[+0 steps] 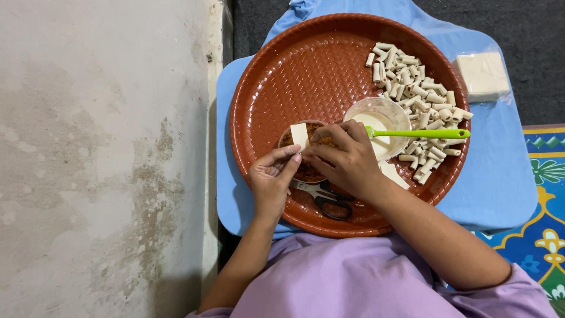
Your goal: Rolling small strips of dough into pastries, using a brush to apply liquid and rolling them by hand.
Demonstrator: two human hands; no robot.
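A round brown tray (pixel 294 70) lies on a blue board. My left hand (pixel 272 179) and my right hand (pixel 347 159) meet over a small bowl of brown filling (pixel 307 171), fingertips pinched together on a small pale wrapper that is mostly hidden. A pale square wrapper sheet (pixel 299 135) leans at the bowl's far rim. Behind my right hand stands a clear bowl of white paste (pixel 379 121) with a green spatula (pixel 424 133) resting in it. A heap of several small rolled pale pieces (pixel 415 94) fills the tray's right side.
Black scissors (pixel 326 197) lie on the tray beneath my hands. A stack of pale wrappers in clear plastic (pixel 484 75) sits on the blue board (pixel 494 182) at the right. A stained wall (pixel 100 159) runs along the left; patterned mat (pixel 544 176) at right.
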